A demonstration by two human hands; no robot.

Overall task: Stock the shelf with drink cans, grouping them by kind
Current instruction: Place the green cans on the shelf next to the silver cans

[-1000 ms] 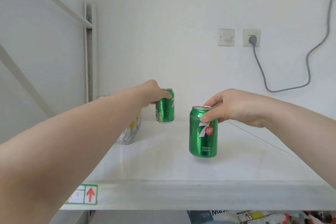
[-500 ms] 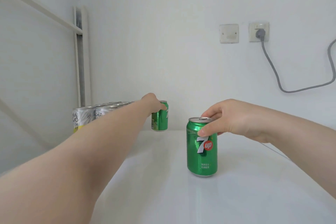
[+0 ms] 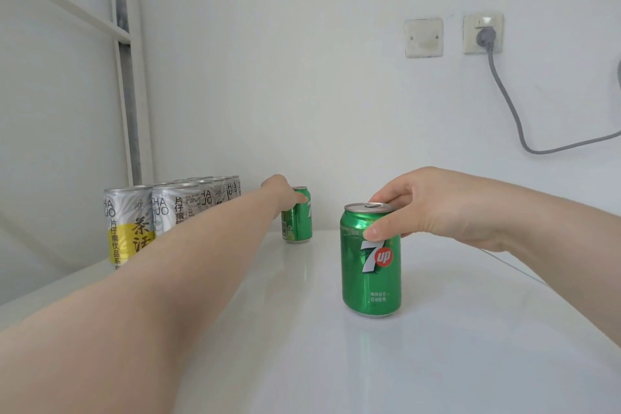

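Two green 7up cans stand upright on the white shelf (image 3: 437,363). The far green can (image 3: 299,222) is at the back near the wall; my left hand (image 3: 280,193) reaches out and grips its top. The near green can (image 3: 371,276) stands mid-shelf, its logo facing me; my right hand (image 3: 433,208) pinches its upper rim with thumb in front and fingers behind. Several silver-and-yellow tea cans (image 3: 134,225) stand in rows at the left, partly hidden behind my left forearm.
The white back wall carries a blank plate (image 3: 423,38) and a socket (image 3: 483,33) with a grey cable (image 3: 524,141) hanging right. A white shelf post (image 3: 129,87) and a diagonal brace stand at the left. Bare shelf lies in front and to the right.
My view has moved closer and lower onto the shelf, revealing the tea cans. The near green can, lifted a second ago, now rests on the shelf. Both hands still hold their cans.
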